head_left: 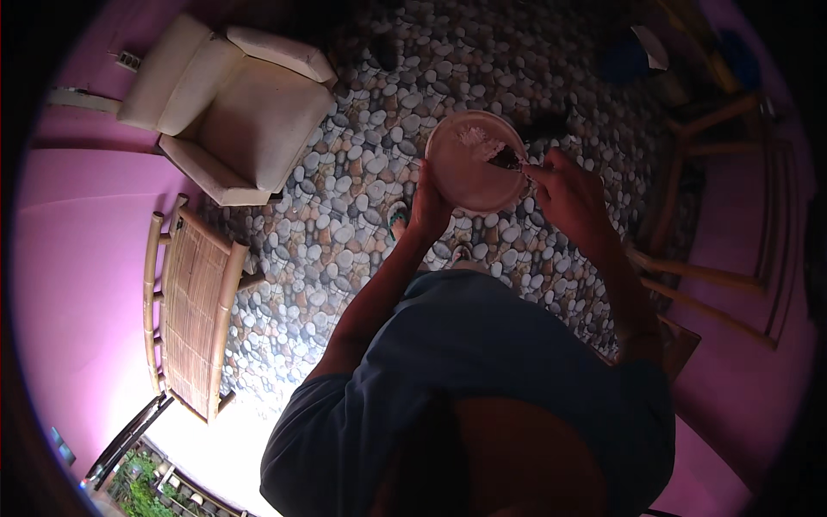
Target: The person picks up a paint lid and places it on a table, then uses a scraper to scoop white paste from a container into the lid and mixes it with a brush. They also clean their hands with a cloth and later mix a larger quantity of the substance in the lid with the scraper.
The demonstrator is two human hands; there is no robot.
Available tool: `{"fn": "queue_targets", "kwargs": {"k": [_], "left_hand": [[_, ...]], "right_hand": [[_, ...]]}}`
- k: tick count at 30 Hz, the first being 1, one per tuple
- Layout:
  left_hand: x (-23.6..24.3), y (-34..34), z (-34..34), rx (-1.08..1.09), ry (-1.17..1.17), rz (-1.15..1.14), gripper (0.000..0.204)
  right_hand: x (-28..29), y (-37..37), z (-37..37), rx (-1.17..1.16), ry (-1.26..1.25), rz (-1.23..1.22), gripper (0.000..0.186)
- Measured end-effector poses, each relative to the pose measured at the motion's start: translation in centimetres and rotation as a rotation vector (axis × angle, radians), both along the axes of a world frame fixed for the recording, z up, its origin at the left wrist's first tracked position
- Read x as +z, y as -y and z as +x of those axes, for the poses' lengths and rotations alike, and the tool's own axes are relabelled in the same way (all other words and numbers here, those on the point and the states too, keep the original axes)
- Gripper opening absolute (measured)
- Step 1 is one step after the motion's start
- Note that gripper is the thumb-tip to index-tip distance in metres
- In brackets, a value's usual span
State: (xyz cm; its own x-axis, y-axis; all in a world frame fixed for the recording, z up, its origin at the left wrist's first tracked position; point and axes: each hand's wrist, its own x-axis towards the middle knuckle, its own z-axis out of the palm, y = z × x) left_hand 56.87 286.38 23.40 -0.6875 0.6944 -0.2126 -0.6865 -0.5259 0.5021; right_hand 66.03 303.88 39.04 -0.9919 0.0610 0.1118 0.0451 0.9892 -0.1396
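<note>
My left hand [430,205] is closed on the lower left rim of a round, pinkish plate [469,185], holding it up above the floor. White, grainy food that looks like rice [475,138] lies in a small heap on the plate's upper part. In my right hand [570,196], fingers pinched at the plate's right edge, is a dark spoon [503,158]. Its head rests at the food, with some white bits on it. Most of the spoon's handle is hidden by my fingers.
A worn beige armchair [258,112] stands at the upper left, with a bamboo bench [196,310] below it. Wooden furniture [706,271] lines the right wall. My sandaled feet stand on a pebble-patterned floor [345,172]. Bright light enters at the lower left, near plants [142,482].
</note>
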Motion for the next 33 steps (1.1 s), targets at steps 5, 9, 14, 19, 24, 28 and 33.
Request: {"fn": "queue_targets", "kwargs": {"k": [5,9,14,19,24,28,33], "left_hand": [[-1.2,2.0,-7.5,-0.037,-0.011,0.011,0.063],[0.2,4.0,-11.9,-0.040,-0.043,0.053,0.065],[0.2,5.9,-15.2,-0.008,-0.023,0.028,0.064],[0.2,7.4,-17.0,0.037,0.002,0.006,0.063],[1.3,9.6,-17.3,0.128,0.055,0.037,0.062],[1.0,11.3,-17.6,0.230,0.020,0.043,0.062],[0.5,13.9,-16.9,0.346,0.038,-0.020,0.062]], "right_hand": [[1.7,0.8,-5.2,-0.132,0.079,-0.274,0.028],[-1.6,2.5,-7.0,-0.253,-0.061,-0.435,0.026],[-3.9,5.4,-9.3,-0.281,-0.101,-0.596,0.025],[-3.4,7.1,-11.5,-0.263,-0.124,-0.574,0.026],[-3.1,8.6,-13.3,-0.171,-0.106,-0.547,0.028],[-3.2,9.9,-14.8,-0.063,-0.180,-0.519,0.028],[-3.6,10.9,-16.7,0.020,-0.048,-0.563,0.028]]}}
